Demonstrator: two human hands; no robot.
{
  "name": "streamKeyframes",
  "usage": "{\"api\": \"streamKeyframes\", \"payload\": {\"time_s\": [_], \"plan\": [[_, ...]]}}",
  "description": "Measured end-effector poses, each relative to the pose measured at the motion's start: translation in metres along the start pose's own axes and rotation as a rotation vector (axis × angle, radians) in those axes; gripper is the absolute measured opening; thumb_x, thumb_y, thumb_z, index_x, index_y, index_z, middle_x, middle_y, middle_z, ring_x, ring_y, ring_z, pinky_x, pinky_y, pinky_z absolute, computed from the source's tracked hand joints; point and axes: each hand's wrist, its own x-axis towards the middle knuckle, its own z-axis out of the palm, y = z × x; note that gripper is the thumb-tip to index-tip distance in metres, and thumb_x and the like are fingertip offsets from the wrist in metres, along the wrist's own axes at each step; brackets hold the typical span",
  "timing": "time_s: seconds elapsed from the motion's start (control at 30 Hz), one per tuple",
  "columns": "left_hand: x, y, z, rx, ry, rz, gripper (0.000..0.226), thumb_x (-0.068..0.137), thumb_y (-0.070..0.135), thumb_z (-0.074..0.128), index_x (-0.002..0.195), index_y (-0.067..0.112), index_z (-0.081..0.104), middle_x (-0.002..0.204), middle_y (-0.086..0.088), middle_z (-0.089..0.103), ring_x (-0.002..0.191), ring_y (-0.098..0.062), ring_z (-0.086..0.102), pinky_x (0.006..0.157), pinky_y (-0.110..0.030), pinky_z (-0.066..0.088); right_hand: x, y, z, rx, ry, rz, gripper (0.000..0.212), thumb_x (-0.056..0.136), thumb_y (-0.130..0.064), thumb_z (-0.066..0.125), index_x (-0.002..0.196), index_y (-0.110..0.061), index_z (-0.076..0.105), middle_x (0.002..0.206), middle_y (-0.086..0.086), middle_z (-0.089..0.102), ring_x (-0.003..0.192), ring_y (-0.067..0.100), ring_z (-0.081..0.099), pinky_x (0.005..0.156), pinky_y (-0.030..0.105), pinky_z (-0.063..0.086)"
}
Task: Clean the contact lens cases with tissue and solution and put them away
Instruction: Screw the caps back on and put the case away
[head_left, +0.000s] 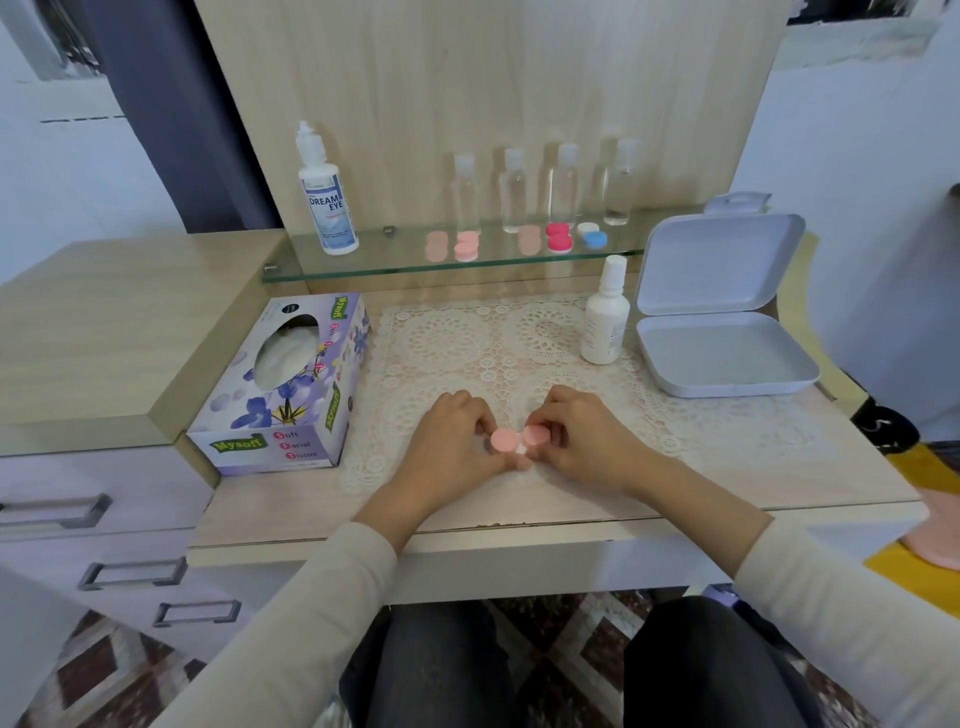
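Fingers: left hand (457, 441) and right hand (582, 441) both curl their fingertips (550, 413) round a pink plastic contact lens case (517, 440). They hold it just above the cream lace mat (467, 343) at the front of the pale wooden table (519, 512). Each hand pinches one round cap.
Step in hand: probably opening the first case, since both caps look on and no tissue is out.
Next move: likely twist one cap off while the other hand steadies the body, then reach for tissue and solution.
Tissue box: the purple flowered cardboard tissue box (291, 384) sits left of the mat, with white tissue bunched in its oval slot.
Storage box: the white hinged plastic box (727, 358) stands open at the right, its lid up and only a bare floor showing.
Large bottle: the white "DREAM EYE" solution bottle (327, 208) stands capped on the glass shelf (395, 262). Its fill level cannot be told.
Small bottle: the white capped plastic bottle (605, 322) stands on the mat just beside the box. Its contents are hidden.
Clear bottles: four clear capped bottles (514, 192) stand in a row on the shelf. Whether they hold liquid is unclear.
Waiting cases: a pale pink case (466, 245), a red case (559, 237) and a white-and-blue case (592, 235) sit capped on the shelf.
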Motion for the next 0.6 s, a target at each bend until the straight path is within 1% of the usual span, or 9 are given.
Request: {"api": "streamKeyframes", "payload": {"time_s": [0.1, 0.17, 0.23, 0.3, 0.37, 0.43, 0.5, 0.6], "plan": [[-0.0043, 0.0006, 0.0004, -0.131, -0.036, 0.019, 0.046, 0.066, 0.035, 0.079, 0.102, 0.018, 0.055, 0.099, 0.013, 0.051, 0.095, -0.006, 0.045, 0.076, -0.009, 0.032, 0.0008, 0.0016, 0.0012, 0.004, 0.013, 0.006, 0.018, 0.078, -0.016, 0.071, 0.093, -0.006, 0.069, 0.076, -0.008, 0.039, 0.069, 0.012, 0.042, 0.061, 0.009, 0.029], [-0.007, -0.001, 0.0003, -0.221, -0.063, 0.068, 0.043, 0.073, 0.02, 0.075, 0.111, 0.019, 0.056, 0.108, 0.01, 0.057, 0.1, -0.005, 0.051, 0.082, -0.005, 0.035, 0.0013, 0.0027, 0.0024, 0.015, 0.019, 0.008, 0.018, 0.078, -0.017, 0.071, 0.093, -0.007, 0.069, 0.077, -0.006, 0.041, 0.067, 0.008, 0.04, 0.061, 0.009, 0.029], [-0.0095, -0.0036, 0.0004, -0.286, -0.06, 0.103, 0.037, 0.077, 0.003, 0.069, 0.11, 0.015, 0.059, 0.106, 0.007, 0.061, 0.098, -0.007, 0.056, 0.081, -0.006, 0.04, 0.0017, 0.0027, 0.0029, 0.033, 0.025, 0.015, 0.018, 0.078, -0.018, 0.071, 0.093, -0.007, 0.069, 0.075, -0.009, 0.039, 0.065, 0.001, 0.038, 0.061, 0.009, 0.029], [-0.0103, -0.0047, 0.0, -0.317, -0.029, 0.104, 0.035, 0.077, -0.007, 0.063, 0.106, 0.014, 0.062, 0.101, 0.006, 0.062, 0.091, -0.003, 0.057, 0.076, -0.007, 0.043, 0.0017, 0.0026, 0.003, 0.036, 0.029, 0.027, 0.018, 0.078, -0.018, 0.071, 0.093, -0.007, 0.069, 0.075, -0.011, 0.039, 0.066, 0.001, 0.038, 0.061, 0.009, 0.029], [-0.0096, -0.0042, -0.0013, -0.285, 0.006, 0.118, 0.034, 0.077, -0.005, 0.064, 0.105, 0.016, 0.063, 0.097, 0.004, 0.062, 0.084, 0.0, 0.055, 0.07, -0.008, 0.042, 0.0011, 0.0025, 0.003, 0.028, 0.027, 0.035, 0.019, 0.079, -0.018, 0.07, 0.096, -0.008, 0.069, 0.08, -0.005, 0.043, 0.07, 0.007, 0.041, 0.062, 0.008, 0.029], [-0.0074, -0.0038, -0.0021, -0.217, 0.015, 0.146, 0.034, 0.079, 0.004, 0.067, 0.11, 0.017, 0.063, 0.095, 0.002, 0.059, 0.08, -0.001, 0.051, 0.069, -0.007, 0.04, 0.0002, 0.0028, 0.0027, 0.021, 0.022, 0.036, 0.02, 0.079, -0.017, 0.069, 0.097, -0.008, 0.069, 0.085, 0.0, 0.047, 0.074, 0.011, 0.043, 0.063, 0.009, 0.03], [-0.0053, -0.0023, -0.0022, -0.162, -0.02, 0.15, 0.034, 0.082, 0.011, 0.066, 0.115, 0.02, 0.063, 0.095, 0.003, 0.054, 0.08, -0.003, 0.047, 0.07, -0.006, 0.037, -0.0004, 0.0027, 0.0026, 0.024, 0.022, 0.038, 0.019, 0.08, -0.017, 0.069, 0.097, -0.008, 0.069, 0.087, 0.001, 0.048, 0.076, 0.012, 0.044, 0.063, 0.009, 0.031], [-0.0024, -0.0014, -0.0016, -0.113, -0.052, 0.131, 0.029, 0.085, 0.018, 0.064, 0.113, 0.022, 0.065, 0.096, 0.006, 0.05, 0.084, -0.004, 0.044, 0.072, -0.003, 0.033, -0.0005, 0.0019, 0.0024, 0.03, 0.023, 0.041, 0.018, 0.08, -0.018, 0.068, 0.095, -0.008, 0.069, 0.086, 0.0, 0.047, 0.075, 0.011, 0.044, 0.064, 0.009, 0.031]]}}
